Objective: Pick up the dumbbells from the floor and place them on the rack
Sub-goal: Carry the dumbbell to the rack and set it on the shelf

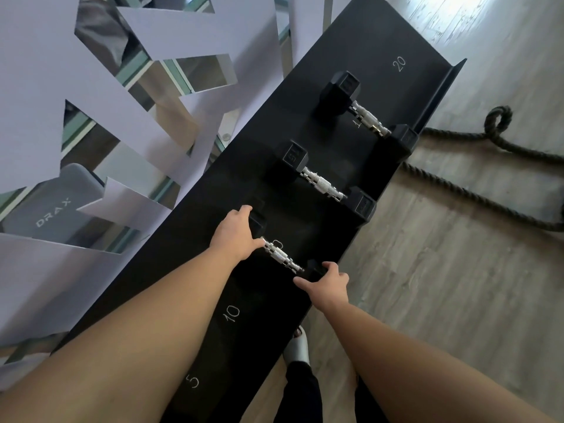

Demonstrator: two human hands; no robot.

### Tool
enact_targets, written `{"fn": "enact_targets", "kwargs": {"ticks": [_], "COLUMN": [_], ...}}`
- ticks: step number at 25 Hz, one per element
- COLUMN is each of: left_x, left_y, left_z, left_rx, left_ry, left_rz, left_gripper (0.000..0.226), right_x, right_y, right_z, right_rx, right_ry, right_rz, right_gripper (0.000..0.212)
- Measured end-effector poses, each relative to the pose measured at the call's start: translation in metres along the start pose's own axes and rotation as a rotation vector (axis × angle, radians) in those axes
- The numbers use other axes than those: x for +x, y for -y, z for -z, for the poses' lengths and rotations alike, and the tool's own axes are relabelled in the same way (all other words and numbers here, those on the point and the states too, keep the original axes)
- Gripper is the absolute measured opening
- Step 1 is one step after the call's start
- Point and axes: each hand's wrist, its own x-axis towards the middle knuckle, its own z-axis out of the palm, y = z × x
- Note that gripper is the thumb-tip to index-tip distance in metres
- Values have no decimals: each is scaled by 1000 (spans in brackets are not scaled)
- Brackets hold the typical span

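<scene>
A black dumbbell rack (381, 50) runs diagonally through the view, with white numbers 5, 10 and 20 printed on its tray. Three black hex dumbbells with chrome handles lie across it. The nearest dumbbell (282, 257) is held at both ends. My left hand (235, 233) grips its far head. My right hand (328, 283) grips its near head at the rack's front lip. The middle dumbbell (322, 184) and the far dumbbell (366, 117) rest on the tray untouched.
A thick dark battle rope (476, 196) lies looped on the wooden floor (442, 300) right of the rack. A white cut-out wall panel (39, 87) with mirror behind it stands to the left. My foot in a light sandal (297, 346) is beside the rack's front.
</scene>
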Motion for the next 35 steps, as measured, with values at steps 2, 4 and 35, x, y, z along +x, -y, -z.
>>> {"fn": "enact_targets", "kwargs": {"ticks": [2,4,35], "left_x": [1,1,-245], "left_y": [-2,-5,132], "left_z": [-9,-15,42], "left_rx": [21,17,151], "left_ry": [0,-1,-213], "left_rz": [17,53,295], "left_gripper": [98,103,53], "right_x": [6,8,-134], "right_y": [-3,-4,-33], "right_z": [-2,-2,-57], "right_rx": [2,27,-134], "right_ry": [-11,-16,311], "right_rz": [-26,-57,403], "right_gripper": [93,92,53]}}
